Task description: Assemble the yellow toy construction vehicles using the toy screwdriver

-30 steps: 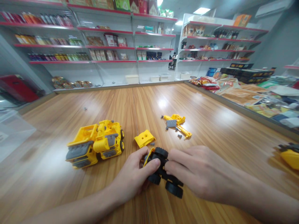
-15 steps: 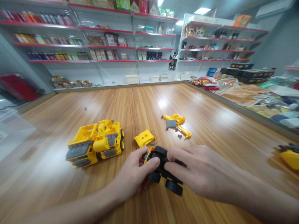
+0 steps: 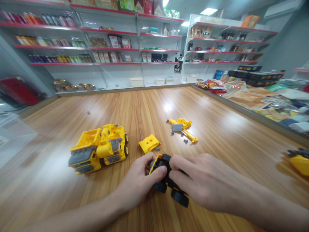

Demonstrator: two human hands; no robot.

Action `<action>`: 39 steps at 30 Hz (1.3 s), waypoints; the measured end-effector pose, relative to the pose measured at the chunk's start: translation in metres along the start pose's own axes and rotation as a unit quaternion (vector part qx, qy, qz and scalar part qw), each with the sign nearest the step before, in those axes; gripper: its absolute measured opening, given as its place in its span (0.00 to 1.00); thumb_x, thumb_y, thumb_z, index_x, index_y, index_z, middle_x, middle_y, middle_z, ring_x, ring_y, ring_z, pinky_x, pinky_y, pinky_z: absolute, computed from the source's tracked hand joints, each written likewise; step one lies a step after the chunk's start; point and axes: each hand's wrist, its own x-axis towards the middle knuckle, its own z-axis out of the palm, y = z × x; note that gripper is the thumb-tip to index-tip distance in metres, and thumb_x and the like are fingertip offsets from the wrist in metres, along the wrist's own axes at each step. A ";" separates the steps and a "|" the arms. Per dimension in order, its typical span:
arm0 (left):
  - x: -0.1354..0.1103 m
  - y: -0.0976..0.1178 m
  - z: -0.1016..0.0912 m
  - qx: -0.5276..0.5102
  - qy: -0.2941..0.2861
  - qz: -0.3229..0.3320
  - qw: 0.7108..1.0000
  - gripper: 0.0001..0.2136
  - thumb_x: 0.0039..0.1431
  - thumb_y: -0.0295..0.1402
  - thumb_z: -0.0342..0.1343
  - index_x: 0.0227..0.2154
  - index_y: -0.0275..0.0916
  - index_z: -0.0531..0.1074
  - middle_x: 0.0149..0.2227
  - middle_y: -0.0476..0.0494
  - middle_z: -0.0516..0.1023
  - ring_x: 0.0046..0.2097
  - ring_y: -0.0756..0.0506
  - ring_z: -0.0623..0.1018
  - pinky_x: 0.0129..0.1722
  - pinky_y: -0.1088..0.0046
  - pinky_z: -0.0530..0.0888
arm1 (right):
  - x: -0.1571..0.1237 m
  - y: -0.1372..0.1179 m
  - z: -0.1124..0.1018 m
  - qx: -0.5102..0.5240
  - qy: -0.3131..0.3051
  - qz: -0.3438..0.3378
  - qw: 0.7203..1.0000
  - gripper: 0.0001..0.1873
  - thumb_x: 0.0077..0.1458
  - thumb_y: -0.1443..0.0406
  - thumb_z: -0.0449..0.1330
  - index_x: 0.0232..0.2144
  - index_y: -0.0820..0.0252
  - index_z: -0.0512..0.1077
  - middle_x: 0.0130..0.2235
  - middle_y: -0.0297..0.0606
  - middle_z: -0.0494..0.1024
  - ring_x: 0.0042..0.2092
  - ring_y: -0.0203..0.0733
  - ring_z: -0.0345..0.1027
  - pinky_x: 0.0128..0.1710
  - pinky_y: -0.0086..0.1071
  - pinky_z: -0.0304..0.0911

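Note:
Both hands grip a small toy vehicle chassis [image 3: 166, 185] with black wheels and a yellow edge, held on its side low over the wooden table [image 3: 217, 135]. My left hand [image 3: 140, 180] pinches its left end, thumb across the top. Fingers of my right hand [image 3: 205, 183] curl over its right side and hide much of it. A loose yellow plate [image 3: 149, 143] with holes lies just beyond the hands. Farther back, yellow arm pieces with a grey part [image 3: 182, 128] rest on the table.
A yellow toy dump truck [image 3: 98, 149] stands to the left of my hands. Another yellow and black toy [image 3: 299, 159] sits at the right edge. Packaged goods [image 3: 253, 96] cover the adjoining counter on the right. Store shelves [image 3: 96, 48] line the back.
My right hand has slid slightly left over the chassis, covering more of it. The chassis has turned a little. Everything else on the table is unchanged.

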 end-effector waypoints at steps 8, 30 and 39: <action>0.000 0.000 0.000 -0.030 -0.008 -0.005 0.999 0.18 0.59 0.48 0.56 0.39 0.36 0.68 0.22 0.51 0.71 0.16 0.54 0.66 0.13 0.82 0.62 | -0.004 0.009 -0.004 0.063 0.123 -0.040 0.990 0.19 0.70 0.67 0.41 0.38 0.62 0.72 0.35 0.38 0.73 0.30 0.36 0.64 0.27 0.32 0.53; 0.002 -0.005 -0.001 -0.055 -0.017 -0.026 0.998 0.22 0.58 0.52 0.55 0.40 0.36 0.65 0.20 0.53 0.68 0.15 0.55 0.65 0.10 0.84 0.62 | -0.004 0.008 0.006 0.088 0.270 -0.067 0.956 0.08 0.60 0.73 0.58 0.42 0.65 0.73 0.35 0.39 0.78 0.33 0.35 0.71 0.29 0.28 0.62; 0.000 -0.002 0.000 -0.050 -0.020 -0.024 0.998 0.21 0.58 0.52 0.55 0.39 0.36 0.65 0.19 0.52 0.68 0.15 0.55 0.65 0.11 0.84 0.62 | -0.002 0.010 0.012 0.046 0.226 -0.074 0.970 0.10 0.64 0.69 0.54 0.33 0.63 0.74 0.34 0.37 0.74 0.29 0.33 0.64 0.26 0.28 0.55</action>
